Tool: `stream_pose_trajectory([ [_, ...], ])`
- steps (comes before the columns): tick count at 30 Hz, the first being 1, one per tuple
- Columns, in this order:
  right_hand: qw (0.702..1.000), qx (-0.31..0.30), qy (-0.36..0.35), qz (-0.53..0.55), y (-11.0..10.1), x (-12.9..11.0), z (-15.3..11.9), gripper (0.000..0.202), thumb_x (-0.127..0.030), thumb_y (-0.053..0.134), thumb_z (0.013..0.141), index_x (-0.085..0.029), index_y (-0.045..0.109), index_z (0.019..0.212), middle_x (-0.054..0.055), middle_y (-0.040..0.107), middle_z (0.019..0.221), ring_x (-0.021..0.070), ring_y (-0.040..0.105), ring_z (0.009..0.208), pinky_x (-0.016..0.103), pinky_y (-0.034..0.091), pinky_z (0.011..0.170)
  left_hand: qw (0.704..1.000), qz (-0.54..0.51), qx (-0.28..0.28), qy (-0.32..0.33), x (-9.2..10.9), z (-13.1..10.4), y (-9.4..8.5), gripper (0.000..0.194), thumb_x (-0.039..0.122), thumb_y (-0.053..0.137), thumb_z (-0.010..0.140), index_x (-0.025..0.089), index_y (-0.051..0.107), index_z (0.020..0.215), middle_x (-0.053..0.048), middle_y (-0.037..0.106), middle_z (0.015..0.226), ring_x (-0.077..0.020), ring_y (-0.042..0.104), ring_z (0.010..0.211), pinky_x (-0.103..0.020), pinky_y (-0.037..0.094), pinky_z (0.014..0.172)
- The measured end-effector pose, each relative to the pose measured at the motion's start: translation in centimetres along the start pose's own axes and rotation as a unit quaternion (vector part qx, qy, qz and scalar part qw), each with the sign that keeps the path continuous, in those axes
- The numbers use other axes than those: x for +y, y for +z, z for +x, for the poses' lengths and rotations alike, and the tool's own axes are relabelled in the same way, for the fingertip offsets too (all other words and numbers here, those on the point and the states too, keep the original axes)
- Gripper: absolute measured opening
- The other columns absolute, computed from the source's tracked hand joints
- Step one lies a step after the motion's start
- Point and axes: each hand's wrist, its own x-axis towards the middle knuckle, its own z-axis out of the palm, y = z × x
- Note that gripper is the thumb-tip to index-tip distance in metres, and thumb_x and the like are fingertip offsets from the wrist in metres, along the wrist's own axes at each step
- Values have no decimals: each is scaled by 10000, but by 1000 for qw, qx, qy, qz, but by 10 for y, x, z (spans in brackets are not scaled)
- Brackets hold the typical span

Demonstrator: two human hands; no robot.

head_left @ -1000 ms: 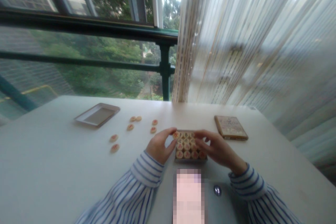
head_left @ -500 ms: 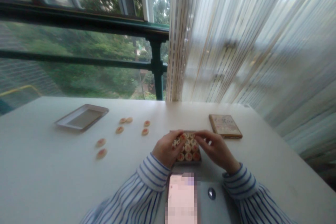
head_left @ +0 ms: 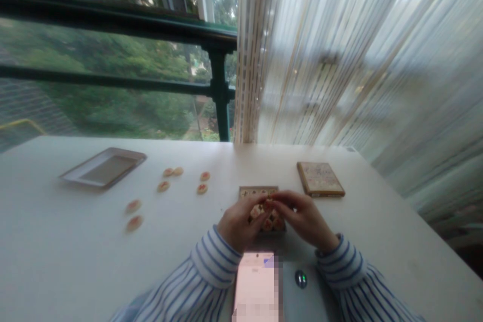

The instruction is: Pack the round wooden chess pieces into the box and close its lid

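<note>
In front of me on the white table sits a small box (head_left: 245,191) with round wooden pieces bearing red marks inside. Both hands are over it and hide much of its contents. My left hand (head_left: 240,222) reaches over the left side, its thumb and fingers closed around a round piece (head_left: 268,203) above the box. From the right, my right hand (head_left: 304,217) meets it, thumb and fingertips pinched on the same piece. Several loose round pieces lie to the left, among them one (head_left: 205,176) and another (head_left: 135,223) nearer me.
An open pale tray (head_left: 103,168) rests at the back left of the table (head_left: 75,261). A flat wooden box or lid (head_left: 320,179) lies at the right. A phone (head_left: 256,287) is at the near edge beside a grey device (head_left: 309,297).
Both hands have come closer together, nearer me over the box, with their fingertips on one piece. The box's back row shows now. The whole view has shifted slightly.
</note>
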Motion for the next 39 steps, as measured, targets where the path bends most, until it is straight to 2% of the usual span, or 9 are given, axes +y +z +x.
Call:
stream_pose_trajectory([
  [3, 1000, -3, 11, 26, 0, 3, 0, 230, -343, 562, 801, -194, 653, 950, 49, 691, 890, 171, 625, 796, 301, 512, 711, 999, -10, 14, -31, -2, 0, -1, 238, 220, 615, 743, 143, 599, 968, -73, 701, 858, -163, 666, 773, -268, 552, 703],
  [7, 1000, 0, 7, 6, -1, 5, -1, 230, -335, 556, 804, -205, 656, 965, 46, 692, 899, 174, 623, 803, 308, 508, 701, 998, -46, 14, -46, -4, 1, -2, 180, 216, 618, 744, 155, 631, 913, -45, 703, 793, -139, 662, 703, -243, 549, 661],
  [14, 997, -13, -42, -65, -2, 6, -3, 290, -291, 599, 773, -213, 610, 1052, 39, 681, 888, 150, 595, 747, 268, 455, 612, 993, -98, -12, -72, -7, 0, -3, 199, 204, 586, 768, 191, 649, 956, -49, 703, 903, -161, 657, 822, -284, 541, 759],
  [22, 990, 6, -85, -110, -2, 8, -3, 275, -314, 583, 781, -223, 589, 1040, 34, 662, 883, 140, 591, 743, 272, 464, 651, 994, -96, -16, -56, -12, -1, 0, 216, 187, 553, 779, 199, 656, 968, -62, 697, 941, -175, 651, 866, -310, 541, 779],
  [27, 988, 15, -93, -124, -3, 8, -3, 254, -273, 592, 773, -220, 587, 1022, 26, 659, 879, 132, 588, 741, 266, 464, 668, 995, -82, -23, -42, -13, -2, 1, 229, 176, 545, 782, 180, 648, 986, -73, 690, 964, -173, 646, 885, -302, 535, 796],
  [33, 981, 25, -92, -168, -9, 9, 0, 215, -249, 585, 766, -213, 598, 978, 25, 659, 844, 138, 582, 726, 273, 457, 665, 996, -28, 24, -83, -14, 0, -8, 196, 202, 543, 776, 169, 652, 935, -62, 698, 903, -169, 652, 831, -294, 537, 772],
  [39, 974, 15, -78, -211, -17, 9, 2, 204, -269, 575, 768, -212, 604, 961, 28, 664, 851, 139, 584, 709, 267, 453, 638, 986, 35, 72, -145, -29, -3, -14, 192, 239, 530, 776, 160, 652, 902, -50, 696, 871, -166, 654, 790, -295, 537, 756],
])
